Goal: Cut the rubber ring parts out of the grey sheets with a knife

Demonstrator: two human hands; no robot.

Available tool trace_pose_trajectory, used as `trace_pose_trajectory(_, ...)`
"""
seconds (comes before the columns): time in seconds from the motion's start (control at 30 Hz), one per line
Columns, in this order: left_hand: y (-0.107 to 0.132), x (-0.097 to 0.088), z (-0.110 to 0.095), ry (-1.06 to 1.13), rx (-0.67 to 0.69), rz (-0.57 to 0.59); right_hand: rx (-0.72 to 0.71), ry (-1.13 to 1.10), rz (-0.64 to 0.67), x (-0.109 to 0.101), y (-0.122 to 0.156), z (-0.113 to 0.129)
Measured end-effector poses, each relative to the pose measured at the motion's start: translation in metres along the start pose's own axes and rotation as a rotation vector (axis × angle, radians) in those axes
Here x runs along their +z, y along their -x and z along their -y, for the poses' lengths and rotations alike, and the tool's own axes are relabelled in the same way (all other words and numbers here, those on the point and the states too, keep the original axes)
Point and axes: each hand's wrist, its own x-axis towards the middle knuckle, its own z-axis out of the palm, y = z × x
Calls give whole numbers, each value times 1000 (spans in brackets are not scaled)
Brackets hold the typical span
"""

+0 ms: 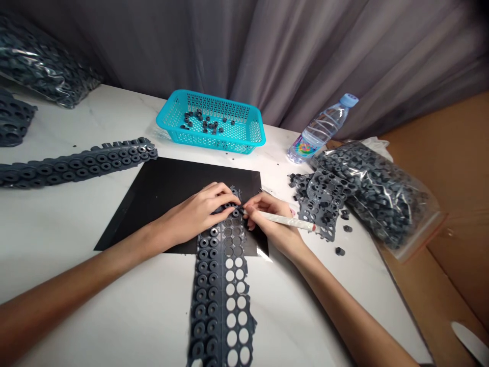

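A long dark grey rubber sheet of moulded rings (221, 285) runs from the near table edge up onto a black mat (130, 204). Rings fill its left columns, while the near part of its right columns shows open round holes. My left hand (198, 208) lies over the far end, fingers bent and closed on the rubber. Held like a pen in my right hand (275, 216) is a slim tool with a white marbled handle (288, 220). Its tip is at the sheet's right edge beside my left fingertips; the exact contact is hidden.
A turquoise basket (214, 143) at the back holds several small rubber pieces. Right of it stand a water bottle (319, 130), a perforated rubber scrap (324, 199) and a clear bag of pieces (385, 199). Another ring strip (76, 164) and a full bag (42, 61) lie left.
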Motion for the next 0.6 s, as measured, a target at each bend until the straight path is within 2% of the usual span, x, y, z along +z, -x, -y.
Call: trace_pose_trajectory(0.6, -1, -4, -5, -28, 27, 20, -5, 37, 2, 2, 1, -1)
